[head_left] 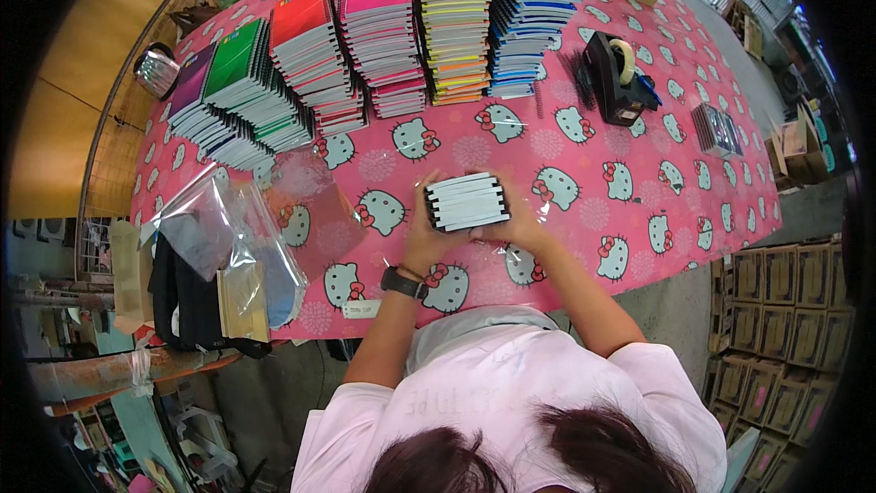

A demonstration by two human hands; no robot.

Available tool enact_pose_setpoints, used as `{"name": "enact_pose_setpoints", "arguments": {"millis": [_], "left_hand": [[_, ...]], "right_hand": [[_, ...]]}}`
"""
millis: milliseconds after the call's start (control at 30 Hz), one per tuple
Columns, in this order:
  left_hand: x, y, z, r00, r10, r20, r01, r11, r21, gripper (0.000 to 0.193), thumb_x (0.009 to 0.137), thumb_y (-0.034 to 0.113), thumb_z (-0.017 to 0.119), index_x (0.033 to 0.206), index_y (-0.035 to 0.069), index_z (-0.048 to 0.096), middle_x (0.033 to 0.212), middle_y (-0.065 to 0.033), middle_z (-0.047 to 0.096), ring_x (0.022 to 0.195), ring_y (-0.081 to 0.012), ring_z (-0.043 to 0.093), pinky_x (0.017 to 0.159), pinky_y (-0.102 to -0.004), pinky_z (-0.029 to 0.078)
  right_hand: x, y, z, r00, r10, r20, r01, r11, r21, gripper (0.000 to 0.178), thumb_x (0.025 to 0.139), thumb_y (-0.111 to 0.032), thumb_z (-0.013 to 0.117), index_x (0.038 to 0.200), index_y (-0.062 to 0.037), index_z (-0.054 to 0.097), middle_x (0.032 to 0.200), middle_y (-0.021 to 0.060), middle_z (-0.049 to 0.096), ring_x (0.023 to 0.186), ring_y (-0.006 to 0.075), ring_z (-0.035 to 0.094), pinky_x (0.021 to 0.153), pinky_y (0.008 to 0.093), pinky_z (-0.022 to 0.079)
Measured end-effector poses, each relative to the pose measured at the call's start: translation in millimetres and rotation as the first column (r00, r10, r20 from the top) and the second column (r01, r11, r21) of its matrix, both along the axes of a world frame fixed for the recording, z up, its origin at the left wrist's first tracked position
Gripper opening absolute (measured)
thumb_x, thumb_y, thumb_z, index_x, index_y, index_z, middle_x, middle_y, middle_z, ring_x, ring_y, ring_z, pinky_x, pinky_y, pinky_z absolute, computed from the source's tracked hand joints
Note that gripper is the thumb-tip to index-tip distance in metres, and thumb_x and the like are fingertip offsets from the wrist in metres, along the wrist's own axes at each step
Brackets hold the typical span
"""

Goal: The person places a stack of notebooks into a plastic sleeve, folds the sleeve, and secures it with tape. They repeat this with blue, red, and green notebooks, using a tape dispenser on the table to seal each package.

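One small white-edged stack point(469, 202) is near the front edge of the pink surface point(584, 256), left hand point(425, 217) and right hand point(516, 217) both with fingers wrapped round it. So that one's not let go yet. Clear plastic bags point(239, 230) lie left; six notebook piles point(383, 46) behind look done, sorted by color.
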State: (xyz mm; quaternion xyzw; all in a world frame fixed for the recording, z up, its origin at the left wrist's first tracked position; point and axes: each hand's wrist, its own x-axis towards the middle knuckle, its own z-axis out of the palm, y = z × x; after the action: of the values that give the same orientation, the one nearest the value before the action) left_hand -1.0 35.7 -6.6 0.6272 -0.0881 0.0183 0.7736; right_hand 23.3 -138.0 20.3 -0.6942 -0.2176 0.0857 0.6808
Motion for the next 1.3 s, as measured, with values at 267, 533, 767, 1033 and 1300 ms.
{"name": "enact_pose_setpoints", "arguments": {"millis": [267,533,767,1033,1300], "left_hand": [[-5.6,4.8,-2.9,0.999,-0.039,0.030,0.035,0.990,0.138,0.086,0.059,-0.002,0.080,0.129,0.008,0.031,0.122,-0.0081,0.048,0.112,-0.0181,0.049,0.093,-0.0333,0.045],[9.3,4.7,28.2,0.974,0.136,-0.181,-0.127,0.990,0.063,0.061,0.066,0.017,0.083,0.112,-0.002,0.047,0.100,-0.0116,0.062,0.086,-0.0181,0.062,0.074,-0.0316,0.052],[38.8,-2.5,8.6,0.809,0.130,-0.574,-0.113,0.992,0.065,0.050,0.069,0.028,0.079,0.099,-0.007,0.058,0.090,-0.0138,0.066,0.075,-0.0170,0.065,0.063,-0.0280,0.053],[25.2,10.3,5.5,0.930,0.348,-0.119,-0.120,0.594,0.796,0.064,0.078,0.056,0.060,0.082,-0.008,0.061,0.085,-0.0226,0.062,0.087,-0.0352,0.059,0.078,-0.0407,0.046],[13.8,27.3,-7.5,0.917,0.326,-0.229,-0.064,0.689,0.722,0.060,0.078,0.053,0.062,0.080,-0.006,0.060,0.086,-0.0224,0.059,0.086,-0.0337,0.053,0.076,-0.0420,0.041]], "right_hand": [[-7.2,5.1,-1.3,0.998,0.001,-0.060,-0.001,1.000,0.000,0.083,0.057,-0.004,0.081,0.127,-0.0056,0.036,0.122,0.0098,0.049,0.116,0.0197,0.046,0.099,0.0340,0.037],[21.4,-55.5,5.5,0.971,-0.137,-0.195,0.116,0.986,-0.118,0.068,0.072,-0.020,0.076,0.131,-0.0059,0.044,0.118,0.0110,0.053,0.112,0.0252,0.049,0.096,0.0367,0.039],[27.7,-78.7,-44.4,0.749,-0.343,0.567,0.662,0.356,-0.659,0.016,0.072,-0.016,0.071,0.084,-0.0059,0.069,0.085,0.0108,0.059,0.088,0.0311,0.052,0.078,0.0411,0.043],[11.6,-91.8,3.1,0.695,-0.546,-0.468,0.408,0.836,-0.368,0.033,0.078,-0.014,0.071,0.102,0.0049,0.058,0.073,0.0042,0.058,0.052,0.0089,0.051,0.049,0.0209,0.040],[-18.8,-36.6,32.0,0.960,-0.220,0.176,0.281,0.792,-0.542,0.033,0.076,-0.002,0.060,0.109,-0.0067,0.062,0.084,0.0073,0.056,0.068,0.0199,0.057,0.062,0.0295,0.047]]}}
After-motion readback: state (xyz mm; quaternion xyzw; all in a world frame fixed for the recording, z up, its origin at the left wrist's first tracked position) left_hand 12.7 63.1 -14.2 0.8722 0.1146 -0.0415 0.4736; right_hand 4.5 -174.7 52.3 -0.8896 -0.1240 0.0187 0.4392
